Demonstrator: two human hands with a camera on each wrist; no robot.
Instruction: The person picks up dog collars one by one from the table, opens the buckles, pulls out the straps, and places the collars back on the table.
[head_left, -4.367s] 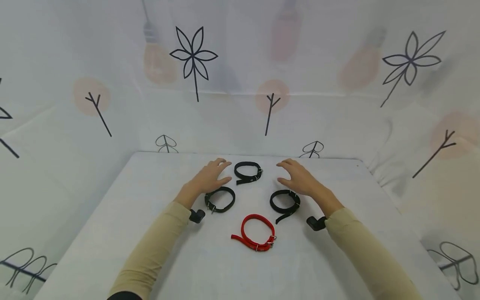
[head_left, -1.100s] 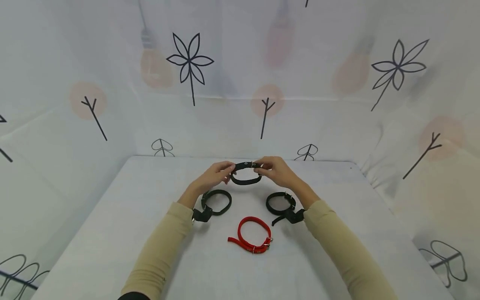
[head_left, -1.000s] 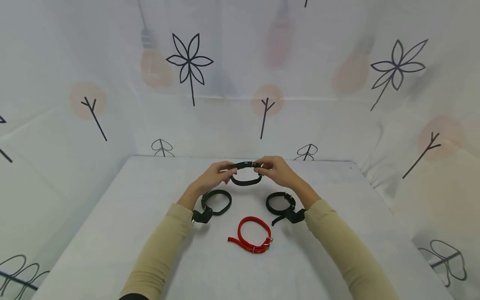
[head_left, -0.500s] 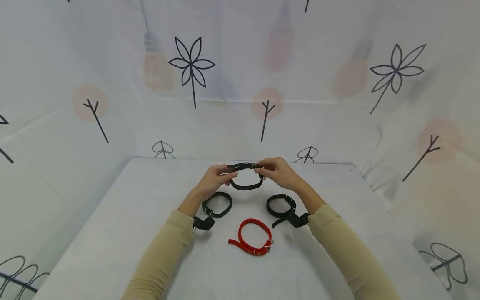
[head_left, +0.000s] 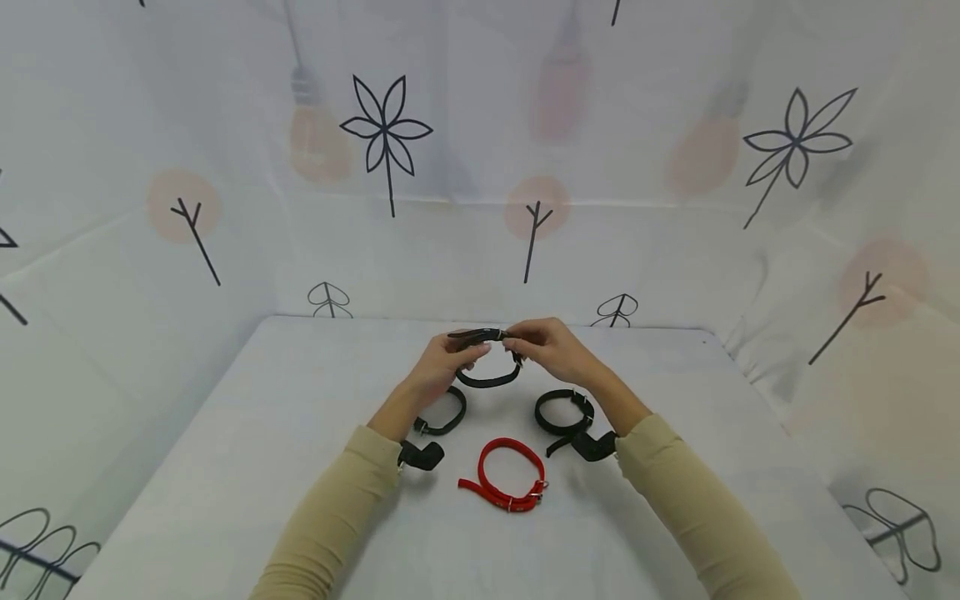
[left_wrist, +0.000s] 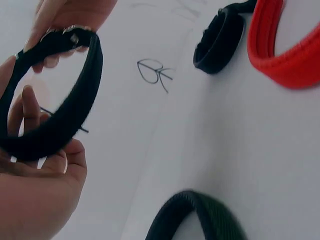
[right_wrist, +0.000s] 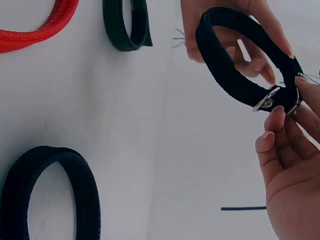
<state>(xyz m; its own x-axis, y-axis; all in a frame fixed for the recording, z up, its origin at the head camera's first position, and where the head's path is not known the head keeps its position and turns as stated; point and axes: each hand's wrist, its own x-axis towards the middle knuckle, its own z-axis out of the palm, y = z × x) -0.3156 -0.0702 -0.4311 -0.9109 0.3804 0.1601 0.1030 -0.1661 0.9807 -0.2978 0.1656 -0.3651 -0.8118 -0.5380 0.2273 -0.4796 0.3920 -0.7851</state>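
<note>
A black dog collar (head_left: 487, 382), buckled into a loop, is held up above the far part of the table between both hands. My left hand (head_left: 438, 367) grips the strap on the left, with the thumb along its near side. At the right end, my right hand (head_left: 555, 348) pinches the strap by the metal buckle. In the right wrist view, the D-ring (right_wrist: 266, 99) and buckle sit right at the right fingertips. The left wrist view shows the collar (left_wrist: 82, 100) as an open loop spanning from one hand to the other.
On the white table (head_left: 420, 542) lie a red collar (head_left: 483, 462) nearest the front, a dark green collar (head_left: 462, 410) partly behind the left wrist, and a black collar (head_left: 542, 417) beside the right wrist. A patterned white cloth (head_left: 480, 258) hangs behind.
Both hands, earlier apart over the table, have taken hold of the far black collar and lifted it. Lately the left hand has shifted right along the strap, closer to the right hand.
</note>
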